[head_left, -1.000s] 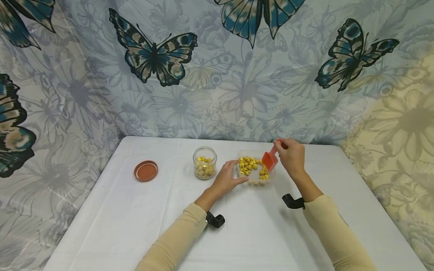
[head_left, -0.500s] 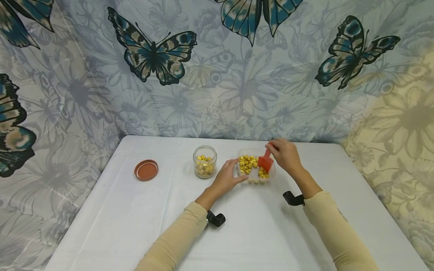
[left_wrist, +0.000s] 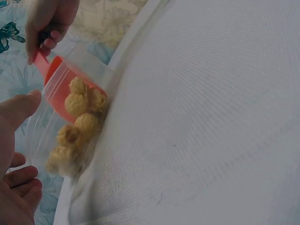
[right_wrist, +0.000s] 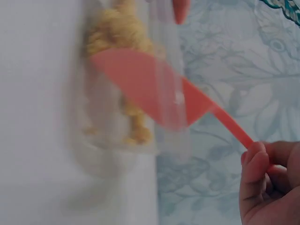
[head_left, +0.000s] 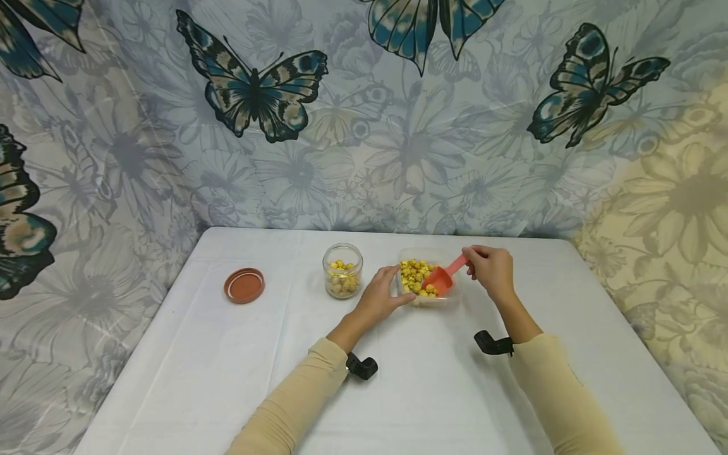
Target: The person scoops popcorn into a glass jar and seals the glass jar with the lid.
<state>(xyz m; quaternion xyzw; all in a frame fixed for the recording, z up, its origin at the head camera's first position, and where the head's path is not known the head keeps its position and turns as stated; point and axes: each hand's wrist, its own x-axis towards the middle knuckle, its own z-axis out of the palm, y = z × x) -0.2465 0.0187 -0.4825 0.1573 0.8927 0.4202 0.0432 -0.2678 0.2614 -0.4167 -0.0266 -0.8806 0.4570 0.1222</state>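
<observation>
A clear plastic container (head_left: 449, 303) stands on the table, holding yellow popcorn (head_left: 414, 272). My left hand (head_left: 378, 297) grips its left side, the thumb at the front. My right hand (head_left: 493, 270) pinches the handle of a red scoop (head_left: 438, 280), whose tilted blade is down inside the container, against the popcorn. Through the container's wall, the left wrist view shows the scoop (left_wrist: 65, 93) beside several popcorn pieces (left_wrist: 77, 126). Blurred in the right wrist view, the scoop (right_wrist: 140, 89) reaches past the container's rim, fingers and thumb closed on the handle end.
Left of the container stands an open glass jar (head_left: 343, 278), partly filled with popcorn. Farther left, a reddish-brown round lid (head_left: 244, 286) lies on the white tablecloth (head_left: 398, 379). A butterfly-patterned cloth (head_left: 341, 170) hangs right behind the table.
The right hand first moved left over the container, then back right and lower; the scoop tilted over and its blade went down into the popcorn. The left hand stays on the container.
</observation>
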